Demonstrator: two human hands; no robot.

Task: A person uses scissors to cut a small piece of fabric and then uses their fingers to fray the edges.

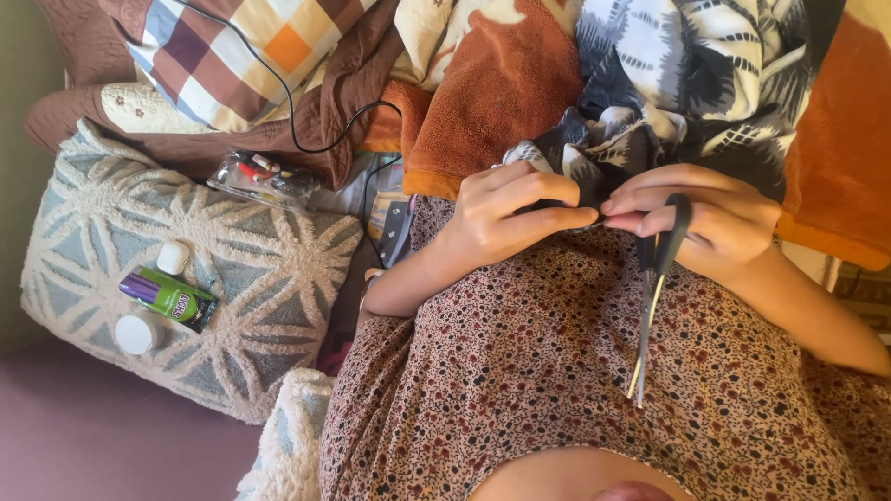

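My left hand point(506, 215) pinches an edge of a black, grey and white patterned fabric point(691, 79) that lies bunched over my lap. My right hand point(710, 218) meets it fingertip to fingertip on the same edge. A pair of black-handled scissors point(652, 297) hangs from my right hand's fingers, blades shut and pointing down toward my floral dress.
A textured cream and grey cushion point(269, 269) lies at left with a green and purple tube point(170, 297), a small white cap point(173, 257) and a round white lid point(138, 332) on it. A clear plastic pouch point(263, 177), a black cable point(306, 130), orange towel and checked quilt lie behind.
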